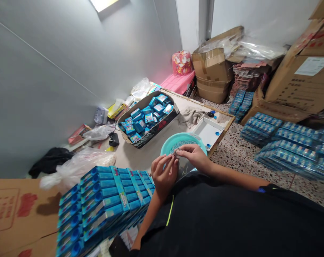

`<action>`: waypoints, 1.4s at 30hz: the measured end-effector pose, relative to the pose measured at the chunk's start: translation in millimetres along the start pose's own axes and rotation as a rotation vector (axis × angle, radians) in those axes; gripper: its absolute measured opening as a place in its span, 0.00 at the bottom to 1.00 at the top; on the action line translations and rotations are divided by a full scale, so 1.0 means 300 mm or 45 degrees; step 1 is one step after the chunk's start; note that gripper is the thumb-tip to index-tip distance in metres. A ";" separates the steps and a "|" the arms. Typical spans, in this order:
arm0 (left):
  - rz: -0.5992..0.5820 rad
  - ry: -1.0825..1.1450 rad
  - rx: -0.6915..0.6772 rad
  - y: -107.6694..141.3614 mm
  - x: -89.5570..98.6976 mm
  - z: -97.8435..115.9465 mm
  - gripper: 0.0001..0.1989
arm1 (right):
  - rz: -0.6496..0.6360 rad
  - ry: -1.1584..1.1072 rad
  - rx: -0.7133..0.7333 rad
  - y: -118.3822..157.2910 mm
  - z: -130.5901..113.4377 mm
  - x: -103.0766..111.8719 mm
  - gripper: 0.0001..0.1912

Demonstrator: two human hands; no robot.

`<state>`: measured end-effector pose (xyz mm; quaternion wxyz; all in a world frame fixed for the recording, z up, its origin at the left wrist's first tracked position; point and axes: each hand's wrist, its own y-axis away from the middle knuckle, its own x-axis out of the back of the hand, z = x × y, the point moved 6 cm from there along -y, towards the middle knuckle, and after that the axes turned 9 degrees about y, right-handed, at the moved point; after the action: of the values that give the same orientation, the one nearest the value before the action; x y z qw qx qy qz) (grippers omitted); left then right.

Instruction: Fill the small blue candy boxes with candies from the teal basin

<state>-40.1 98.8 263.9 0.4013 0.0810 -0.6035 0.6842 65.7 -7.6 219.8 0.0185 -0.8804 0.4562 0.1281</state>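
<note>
Both hands meet over the near side of a turquoise basin (165,142) that holds many small pale blue pieces (187,142). My left hand (164,172) is closed, its fingertips pinched together. From the right, my right hand (195,156) comes in with thumb and fingers pinched at the same spot. Between the fingertips is a tiny greyish thing (175,152), too small and too covered to name. A clear plastic bag (183,167) seems to show just below the hands, partly hidden.
A black-sided carton tray (151,134) of small blue boxes stands ahead on the table. Stacked blue boxes (108,200) rise close on the left. A white tray (208,132) and a grey cloth (192,116) lie to the right. Wrapped packs (287,153) and cartons (298,85) cover the floor farther right.
</note>
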 end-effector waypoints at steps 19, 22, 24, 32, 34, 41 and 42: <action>-0.021 0.336 0.574 -0.019 -0.016 -0.047 0.11 | 0.025 0.019 -0.040 -0.012 0.028 0.007 0.13; -0.025 0.378 0.664 -0.023 -0.025 -0.064 0.13 | 0.020 0.012 -0.028 -0.015 0.032 0.009 0.14; -0.036 0.369 0.607 -0.030 -0.030 -0.059 0.11 | 0.020 0.021 -0.017 -0.011 0.029 0.011 0.15; 0.087 0.445 0.293 -0.011 0.030 0.045 0.07 | 0.064 0.140 -0.099 -0.019 0.126 0.041 0.18; 0.210 0.501 0.406 0.005 0.091 0.052 0.08 | 0.109 0.169 -0.134 -0.051 0.199 0.082 0.21; 0.945 0.297 1.037 0.130 0.472 -0.018 0.10 | 0.360 0.818 -0.325 -0.122 0.474 0.409 0.26; 1.032 0.254 1.102 0.154 0.522 -0.030 0.13 | 0.324 1.008 -0.253 -0.134 0.475 0.430 0.27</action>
<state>-170.8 180.0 319.7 0.0938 -0.0643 -0.2123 0.9706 139.5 -66.0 47.2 -0.2589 -0.7958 0.5187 -0.1753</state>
